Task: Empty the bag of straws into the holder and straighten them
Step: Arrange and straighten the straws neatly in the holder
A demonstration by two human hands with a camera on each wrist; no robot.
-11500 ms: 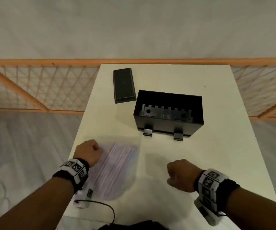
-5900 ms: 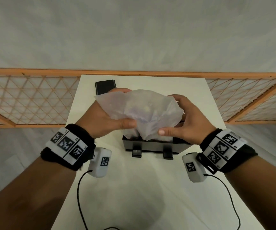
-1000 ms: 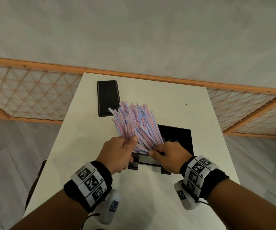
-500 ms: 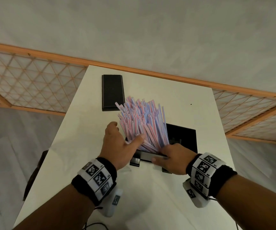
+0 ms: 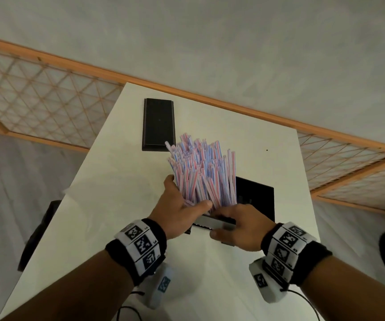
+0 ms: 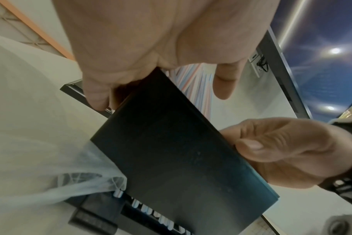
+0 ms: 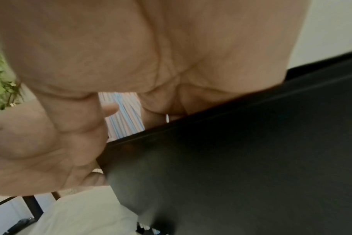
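A thick bundle of pink, blue and white striped straws (image 5: 205, 172) stands in the left end of the black holder (image 5: 256, 195), fanning up and leaning slightly left. My left hand (image 5: 183, 196) grips the bundle low down from the left, thumb across its front. My right hand (image 5: 223, 222) grips the holder's front wall, thumb outside, fingers over the rim. In the left wrist view the clear empty bag (image 6: 40, 159) lies on the table beside the holder (image 6: 171, 151). The right wrist view shows the dark holder wall (image 7: 251, 159) and a strip of straws (image 7: 125, 120).
The holder's flat black lid (image 5: 159, 123) lies on the white table (image 5: 122, 181) behind the straws. An orange lattice fence (image 5: 48, 93) runs behind and beside the table. A dark object (image 5: 38, 230) stands on the floor off the table's left edge.
My left hand went from flat against the straws to wrapped round the bundle's base. The straws now stand more upright. My right hand stayed on the holder's front wall.
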